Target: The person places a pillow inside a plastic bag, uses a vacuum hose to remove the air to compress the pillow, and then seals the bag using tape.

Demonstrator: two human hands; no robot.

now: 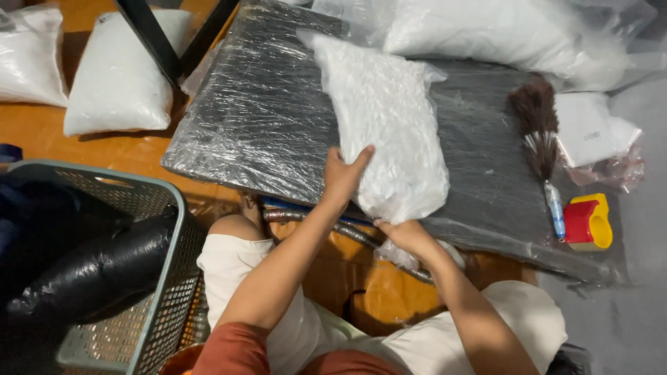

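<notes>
A brown feather duster (537, 135), a red and yellow tape dispenser (588, 222) and small white packets (589, 128) are lying toward the right end of the film-wrapped dark surface (257, 118), with 2 more white bags (118, 73) sitting off its left edge beside a grey basket (156, 278). The clear-wrapped white bag (389, 125) is lying mid-surface, its long axis running from far edge to near edge, tilted slightly. The left hand (344, 173) is gripping its left side with curled fingers, while the right hand (406, 236) is pinching its near end at the near edge.

L hand (345, 173) + R hand (404, 235) grip white filled bag (385, 121) on wrapped dark board (264, 118).
</notes>
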